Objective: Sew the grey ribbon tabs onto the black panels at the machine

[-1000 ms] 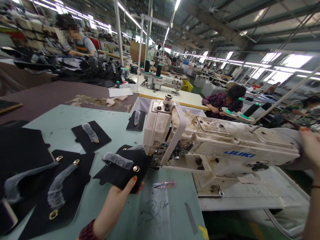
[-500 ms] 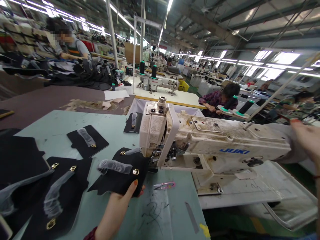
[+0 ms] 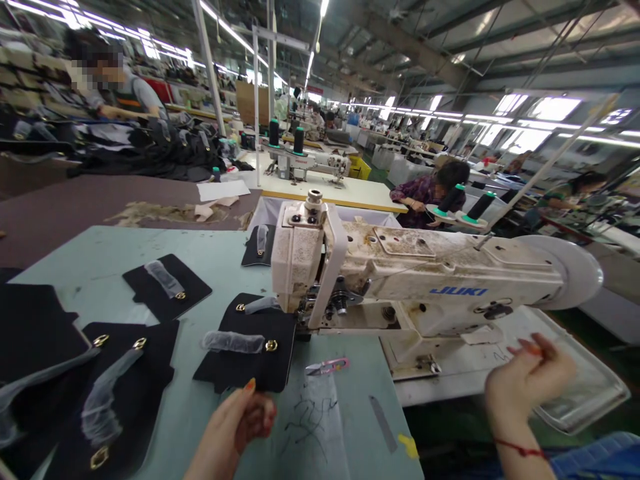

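Note:
A black flat panel [image 3: 275, 367] with a plastic-wrapped strap [image 3: 233, 342] and gold-coloured hardware [image 3: 271, 345] lies with its right edge at the needle area of the white JUKI sewing machine [image 3: 395, 267]. By the panel's near edge is my left hand [image 3: 243, 420], fingers loosely curled and thumb pointing at the edge; it holds nothing, and whether the thumb touches I cannot tell. My right hand [image 3: 530, 380] hangs in the air in front of the machine's right end, below the handwheel [image 3: 583, 270]. Its fingers are half bent and apart, with nothing visible in them.
Pink-handled thread snips [image 3: 327, 367] lie on the pale green table [image 3: 295, 460] near loose dark threads [image 3: 313, 420]. More black panels [image 3: 133, 387] with wrapped straps are at left. Beyond stand another sewing machine [image 3: 310, 163] and a person [image 3: 420, 193] in a patterned sleeve.
My left hand has let go of the black panel and drawn back toward me; the panel now lies flatter. My right hand has come off the handwheel, moving down and left.

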`<state>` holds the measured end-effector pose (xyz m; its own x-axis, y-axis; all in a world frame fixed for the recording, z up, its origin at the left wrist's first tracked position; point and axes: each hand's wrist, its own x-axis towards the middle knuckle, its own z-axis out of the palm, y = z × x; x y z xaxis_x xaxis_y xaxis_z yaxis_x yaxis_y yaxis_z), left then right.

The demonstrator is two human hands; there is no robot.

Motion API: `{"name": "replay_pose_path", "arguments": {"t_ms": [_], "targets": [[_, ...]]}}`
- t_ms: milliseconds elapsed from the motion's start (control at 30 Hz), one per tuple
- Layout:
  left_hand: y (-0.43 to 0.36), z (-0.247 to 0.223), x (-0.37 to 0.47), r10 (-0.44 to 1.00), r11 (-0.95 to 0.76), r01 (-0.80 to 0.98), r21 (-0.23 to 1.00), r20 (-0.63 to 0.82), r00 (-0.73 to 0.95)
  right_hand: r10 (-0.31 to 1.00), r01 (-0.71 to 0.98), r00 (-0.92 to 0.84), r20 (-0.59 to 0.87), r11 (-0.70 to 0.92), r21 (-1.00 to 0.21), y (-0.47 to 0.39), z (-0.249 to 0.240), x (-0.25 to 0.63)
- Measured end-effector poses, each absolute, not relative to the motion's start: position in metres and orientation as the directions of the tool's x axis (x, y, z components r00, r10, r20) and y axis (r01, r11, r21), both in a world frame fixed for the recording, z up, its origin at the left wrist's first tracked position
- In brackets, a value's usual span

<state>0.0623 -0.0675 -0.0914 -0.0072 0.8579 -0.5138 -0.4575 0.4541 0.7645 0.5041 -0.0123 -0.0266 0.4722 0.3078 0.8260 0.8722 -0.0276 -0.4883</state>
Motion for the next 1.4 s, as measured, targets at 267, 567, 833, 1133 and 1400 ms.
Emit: {"name": "replay_pose_path", "arguments": {"t_ms": [267, 567, 833, 1133, 1400], "targets": [[-0.066, -0.123, -0.013, 0.982, -0.003, 0.435, 0.900, 0.084, -0.167, 0.842, 0.847, -0.406, 0.355, 0.492, -0.199, -0.040, -0.138, 0.315], [0.021, -0.135, -0.004, 0.865, -0.498, 0.701, 0.510, 0.350, 0.360, 0.981, 0.921, -0.190, 0.041, 0.193, -0.338, -0.007, -0.137, 0.279], [0.053, -0.103, -0.032, 0.810, -0.575, 0.656, 0.488, 0.227, 0.541, 0.990, 0.896, -0.117, -0.084, 0.068, -0.439, 0.026, -0.109, 0.227], [0.061, -0.089, -0.042, 0.802, -0.569, 0.652, 0.501, 0.159, 0.577, 0.989, 0.877, -0.093, -0.113, 0.028, -0.479, 0.006, -0.110, 0.249], [0.060, -0.082, -0.041, 0.836, -0.516, 0.686, 0.513, 0.127, 0.534, 0.984, 0.854, -0.138, -0.112, 0.061, -0.517, 0.017, -0.103, 0.219]]}}
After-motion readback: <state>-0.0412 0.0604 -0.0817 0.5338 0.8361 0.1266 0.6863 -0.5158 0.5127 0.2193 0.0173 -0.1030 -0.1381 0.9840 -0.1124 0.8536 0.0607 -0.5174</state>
